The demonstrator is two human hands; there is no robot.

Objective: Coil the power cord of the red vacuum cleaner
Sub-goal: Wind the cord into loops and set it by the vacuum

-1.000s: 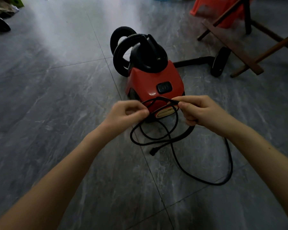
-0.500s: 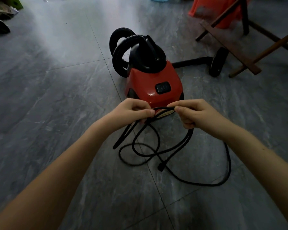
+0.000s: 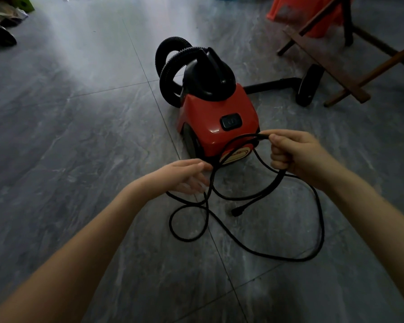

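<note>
On the floor [image 3: 79, 136], about midway across the tiles in view, stands the vacuum [image 3: 217, 117], its switch side facing the person. Its hose [image 3: 170, 64] is looped up beside the black top.

The cord [image 3: 261, 250] lies mostly on the near side of the vacuum. Part is lifted and part sprawls over the tiles in loose, crossing loops, one wide bight swinging out to the right. The plug [image 3: 238, 212] rests on the floor among the loops, free of any socket.

The right hand [image 3: 296, 157] is clenched around the cord. One strand arches in at thumb and forefinger and thicker turns drop out below the fist, so it probably acts as the anchor that keeps the gathered turns together.

The left hand [image 3: 184, 178] is released, with fingers stretched out flat towards a hanging strand just off its tips. The blur there hides whether it touches. It seems placed to catch the next length and bring it over to the fist.

Held up like this, the turns hang clear of the tangle below. Most of the cord is not yet gathered, so the coiling looks to be at an early stage.

Toward the far right corner, an orange tub [image 3: 313, 17] sits behind a wooden frame [image 3: 331, 54]. Its inside is hidden, so any contents cannot be told.
</note>
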